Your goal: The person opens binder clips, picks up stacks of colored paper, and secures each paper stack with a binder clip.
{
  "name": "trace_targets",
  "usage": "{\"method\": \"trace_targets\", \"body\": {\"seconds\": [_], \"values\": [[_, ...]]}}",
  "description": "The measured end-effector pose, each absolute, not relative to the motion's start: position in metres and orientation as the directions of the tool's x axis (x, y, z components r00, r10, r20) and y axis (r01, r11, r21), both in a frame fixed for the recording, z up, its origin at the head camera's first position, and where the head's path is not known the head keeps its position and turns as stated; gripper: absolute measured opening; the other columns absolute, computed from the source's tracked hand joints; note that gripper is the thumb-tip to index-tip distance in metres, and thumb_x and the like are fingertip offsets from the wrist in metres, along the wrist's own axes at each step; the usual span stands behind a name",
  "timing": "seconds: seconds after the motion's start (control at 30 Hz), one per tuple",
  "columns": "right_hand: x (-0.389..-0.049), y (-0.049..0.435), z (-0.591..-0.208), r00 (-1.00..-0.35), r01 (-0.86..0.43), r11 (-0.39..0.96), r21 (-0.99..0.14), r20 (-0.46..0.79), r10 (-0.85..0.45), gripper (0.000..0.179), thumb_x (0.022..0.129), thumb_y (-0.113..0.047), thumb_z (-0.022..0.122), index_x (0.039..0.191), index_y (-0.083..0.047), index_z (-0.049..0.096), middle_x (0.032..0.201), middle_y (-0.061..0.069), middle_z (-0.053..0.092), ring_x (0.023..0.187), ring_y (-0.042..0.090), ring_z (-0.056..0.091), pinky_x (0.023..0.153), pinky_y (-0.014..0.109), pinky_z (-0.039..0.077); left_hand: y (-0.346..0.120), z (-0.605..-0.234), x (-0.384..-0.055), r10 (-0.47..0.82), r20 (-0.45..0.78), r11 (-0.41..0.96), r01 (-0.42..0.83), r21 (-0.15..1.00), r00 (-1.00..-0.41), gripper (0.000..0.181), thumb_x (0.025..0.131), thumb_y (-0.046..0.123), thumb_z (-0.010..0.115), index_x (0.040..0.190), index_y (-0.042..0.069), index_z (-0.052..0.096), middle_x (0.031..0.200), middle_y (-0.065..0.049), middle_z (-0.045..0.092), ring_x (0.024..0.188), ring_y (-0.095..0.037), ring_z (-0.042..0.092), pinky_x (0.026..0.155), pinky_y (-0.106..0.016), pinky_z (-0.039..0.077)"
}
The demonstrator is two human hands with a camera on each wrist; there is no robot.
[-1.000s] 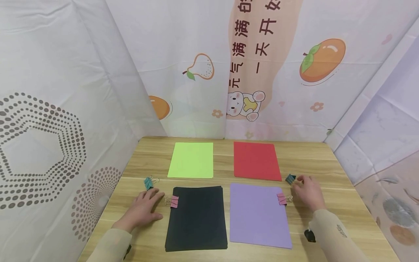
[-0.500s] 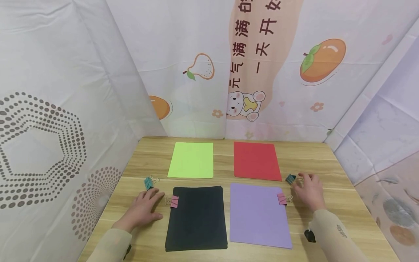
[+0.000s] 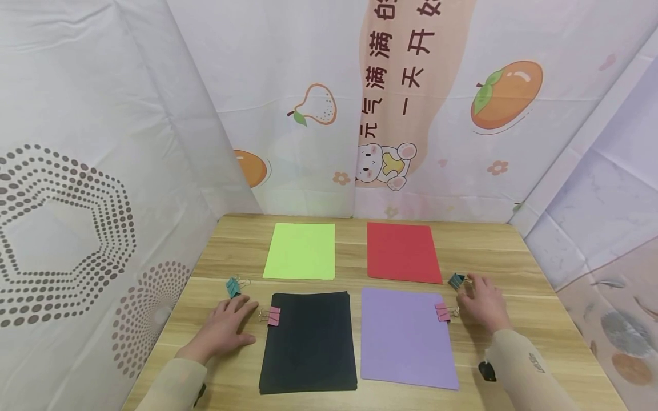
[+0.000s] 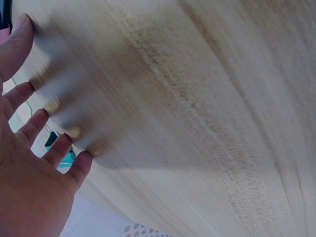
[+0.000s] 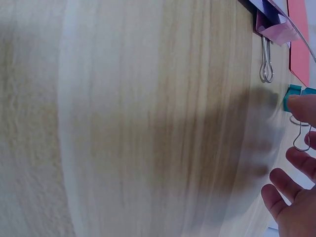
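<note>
On the wooden table, my left hand (image 3: 223, 328) rests with fingers spread and relaxed, fingertips just in front of a teal binder clip (image 3: 233, 287). That same clip (image 4: 67, 159) shows behind the fingers in the left wrist view. My right hand (image 3: 485, 299) is at another teal binder clip (image 3: 455, 281), thumb and index finger apart on either side of its wire handles (image 5: 300, 143). A pink binder clip (image 3: 274, 317) grips the left edge of the black sheets (image 3: 311, 348). Another pink binder clip (image 3: 442, 312) sits on the right edge of the purple sheets (image 3: 406, 342).
Lime-green paper (image 3: 300, 251) lies at the back left of the wooden table (image 3: 354, 399), and red paper (image 3: 402, 252) at the back right. Behind the table hangs a printed white curtain (image 3: 288, 51); more cloth covers both sides.
The right index finger straightened a little and then drew back toward the teal clip's handles. My left hand, the clips and the papers stay where they were.
</note>
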State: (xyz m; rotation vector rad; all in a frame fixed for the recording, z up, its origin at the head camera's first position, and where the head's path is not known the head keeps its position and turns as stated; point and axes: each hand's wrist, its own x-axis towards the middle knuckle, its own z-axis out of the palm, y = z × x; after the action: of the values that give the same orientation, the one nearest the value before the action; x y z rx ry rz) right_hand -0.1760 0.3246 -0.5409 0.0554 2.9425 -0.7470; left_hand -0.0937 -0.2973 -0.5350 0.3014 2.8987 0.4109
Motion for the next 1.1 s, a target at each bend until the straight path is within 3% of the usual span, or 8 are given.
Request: {"method": "trace_targets", "body": {"seconds": [0.43, 1.1], "values": [[-0.1733, 0.3255, -0.5410, -0.996, 0.036, 0.884, -0.466, -0.094, -0.009, 0.067, 0.095, -0.029, 0.067, 0.142, 0.011, 0.039, 0.136, 0.042, 0.040, 0.120, 0.065, 0.039, 0.098, 0.076, 0.034, -0.2966, -0.5342, -0.0939, 0.226, -0.171, 0.942, 0.170, 0.290, -0.959, 0.077, 0.081, 0.041, 0.086, 0.146, 0.013, 0.055, 0.153, -0.018, 0.043, 0.136, -0.052, 0.038, 0.107, -0.073, 0.031], [-0.1739, 0.3260, -0.5468, -0.994, 0.042, 0.888, -0.458, -0.113, -0.011, 0.084, 0.093, -0.041, 0.071, 0.146, 0.013, 0.034, 0.135, 0.041, 0.042, 0.121, 0.064, 0.038, 0.097, 0.076, 0.034, -0.2995, -0.5392, -0.0941, 0.238, -0.145, 0.940, 0.190, 0.285, -0.960, 0.077, 0.081, 0.041, 0.086, 0.146, 0.013, 0.055, 0.152, -0.019, 0.044, 0.136, -0.053, 0.038, 0.107, -0.073, 0.031]]}}
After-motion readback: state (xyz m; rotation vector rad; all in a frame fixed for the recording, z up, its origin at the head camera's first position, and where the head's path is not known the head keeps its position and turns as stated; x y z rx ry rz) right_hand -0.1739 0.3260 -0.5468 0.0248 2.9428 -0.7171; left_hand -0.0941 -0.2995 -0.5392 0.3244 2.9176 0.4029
